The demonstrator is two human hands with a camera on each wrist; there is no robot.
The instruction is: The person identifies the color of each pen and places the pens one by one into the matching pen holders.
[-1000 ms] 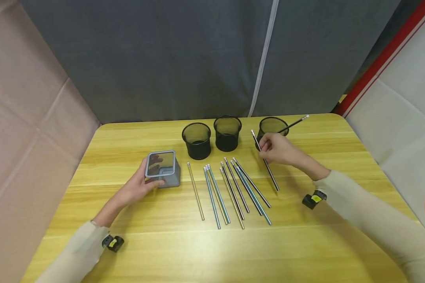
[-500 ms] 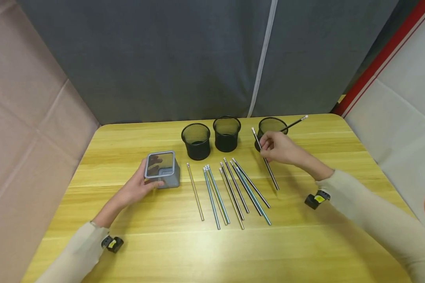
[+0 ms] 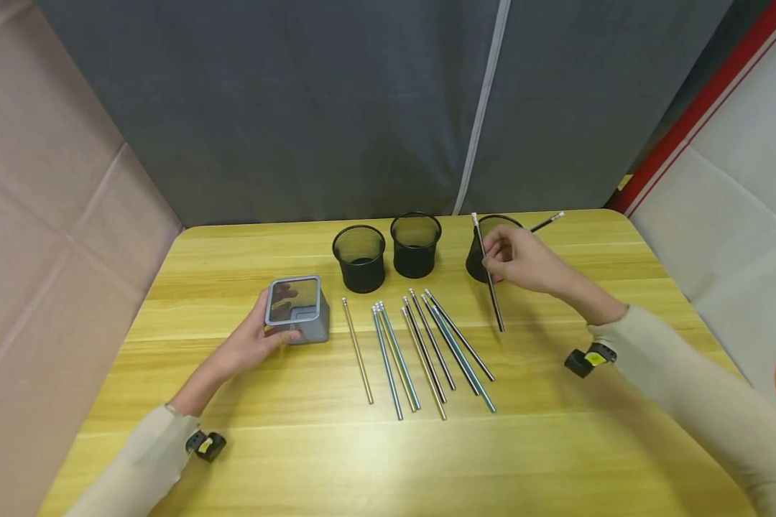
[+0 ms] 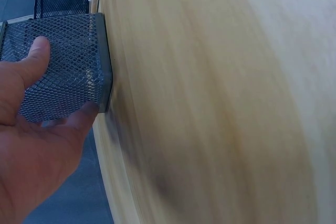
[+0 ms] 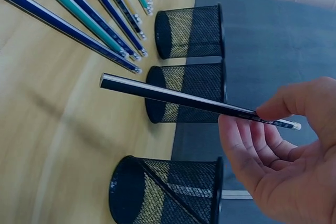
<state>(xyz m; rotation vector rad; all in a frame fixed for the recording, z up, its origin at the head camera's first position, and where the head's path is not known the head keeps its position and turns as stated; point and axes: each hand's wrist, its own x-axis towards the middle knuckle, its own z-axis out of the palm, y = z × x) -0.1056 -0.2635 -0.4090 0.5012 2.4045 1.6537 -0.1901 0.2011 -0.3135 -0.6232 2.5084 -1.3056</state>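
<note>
We begin from the dark pencil (image 5: 176, 96), which the right hand (image 3: 524, 262) pinches between thumb and fingers, lifted above the table (image 3: 297, 459). In the head view its eraser end points toward half past eleven and its other end toward half past five. At twelve o'clock from it, just behind, stands the rightmost round cup (image 3: 475, 267), where one leaning pencil (image 3: 547, 221) sticks out toward two o'clock. We judge that the step in hand is bringing the dark pencil to this cup; it is not inside yet. The next move, we think, calls for raising and tilting it until the lower end passes over the rim, and only then letting go, without pushing the leaning pencil. Toward seven or eight o'clock lie the loose pencils (image 3: 432, 339), gold, blue-green and dark. Between nine and ten o'clock we see the other two round cups (image 3: 362, 278). Farther, between eight and nine o'clock, the left hand (image 3: 252, 341) grips the square grey cup (image 3: 310, 329).
</note>
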